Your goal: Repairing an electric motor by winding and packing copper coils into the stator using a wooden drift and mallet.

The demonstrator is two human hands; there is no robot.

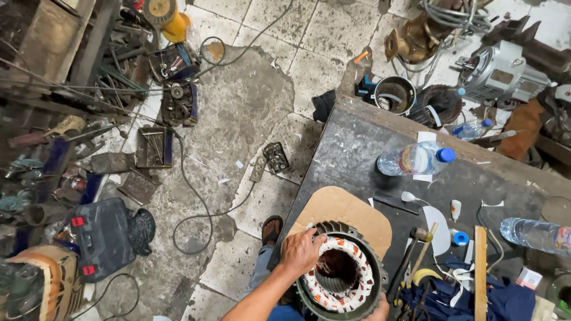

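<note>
— So, what are the hands [301,251] on?

— The left lies curled on the upper-left rim of the motor stator [339,274], fingers on its taped windings. It stands on cardboard [345,209] on the tabletop [357,142]. The right hand [380,309] peeks out at its lower right; its grip I cannot tell.

— Heavy?

— Likely: a stiff iron ring. Hold the ribbed outer shell, since the copper windings look delicate. A hammer [416,244] lies just right.

free: bare bench [357,148] top-left | blocked: bottle [416,159], hammer [410,255] (right side crowded)
</note>
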